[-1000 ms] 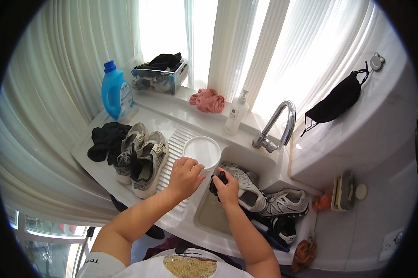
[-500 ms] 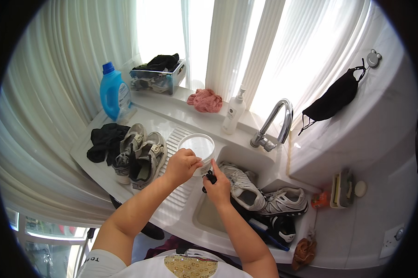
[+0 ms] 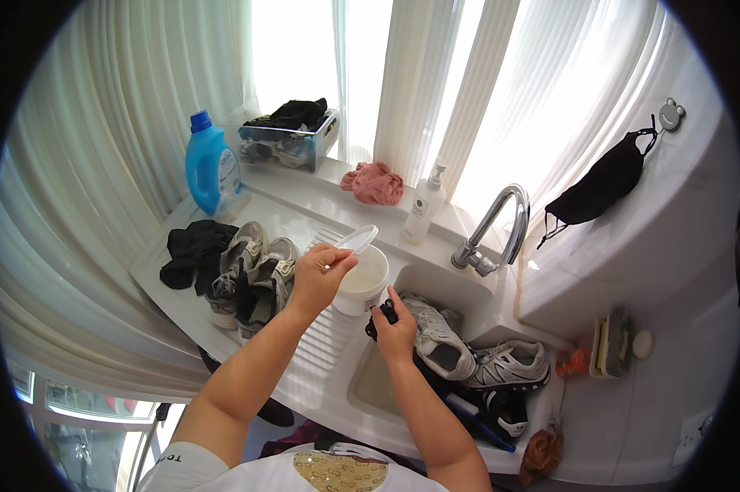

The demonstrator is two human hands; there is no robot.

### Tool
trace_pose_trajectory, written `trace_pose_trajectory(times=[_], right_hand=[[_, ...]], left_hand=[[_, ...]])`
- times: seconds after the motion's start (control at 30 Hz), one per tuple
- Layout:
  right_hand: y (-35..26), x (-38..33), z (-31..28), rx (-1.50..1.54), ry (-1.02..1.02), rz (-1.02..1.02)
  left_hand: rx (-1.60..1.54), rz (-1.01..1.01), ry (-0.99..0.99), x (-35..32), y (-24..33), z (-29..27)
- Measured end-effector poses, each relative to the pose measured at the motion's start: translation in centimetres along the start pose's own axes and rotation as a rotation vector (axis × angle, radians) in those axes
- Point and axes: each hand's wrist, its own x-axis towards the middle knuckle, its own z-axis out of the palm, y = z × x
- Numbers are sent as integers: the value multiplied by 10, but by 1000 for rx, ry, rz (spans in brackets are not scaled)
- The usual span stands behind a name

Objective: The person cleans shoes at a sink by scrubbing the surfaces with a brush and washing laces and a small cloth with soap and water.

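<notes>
In my left hand [image 3: 316, 283] is a white plastic lid [image 3: 358, 239], pinched at its near edge and tilted up. Below it a round white tub [image 3: 363, 284] stands uncovered on the ribbed drainboard beside the sink. My right hand [image 3: 398, 334] is closed around a small black bundle [image 3: 377, 323], perhaps cord or laces; its exact kind is unclear. Its fingertips come close to the tub's right side. Grey-white sneakers [image 3: 442, 340] rest at the right of the sink basin [image 3: 374, 381], near my right hand. Another pair of worn sneakers [image 3: 259, 283] stands left of the tub.
Black cloth [image 3: 191, 252] lies at the far left, near a blue detergent bottle [image 3: 212, 168]. Along the back ledge are a clear bin [image 3: 292, 148], a pink cloth [image 3: 374, 183] and a pump bottle [image 3: 424, 205]. A chrome faucet [image 3: 501, 230] rises behind the sink. A black mask [image 3: 599, 184] hangs right.
My left hand has lifted the lid off the tub and tipped it up, uncovering the inside. My right hand has drawn slightly away from the rim, still holding the black bundle.
</notes>
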Motion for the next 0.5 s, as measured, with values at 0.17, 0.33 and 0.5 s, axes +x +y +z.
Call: trace_pose_trajectory(times=[0.17,0.33,0.5], right_hand=[[-8,-5,2,32,-40,34],[-17,-1,3,57,-131,195],[14,1,11,85,-129,237]], left_hand=[[-91,-210,7,24,-36,-10],[109,-121,-170,-2,-17,-2],[90,-60,-229,-5,4,2]])
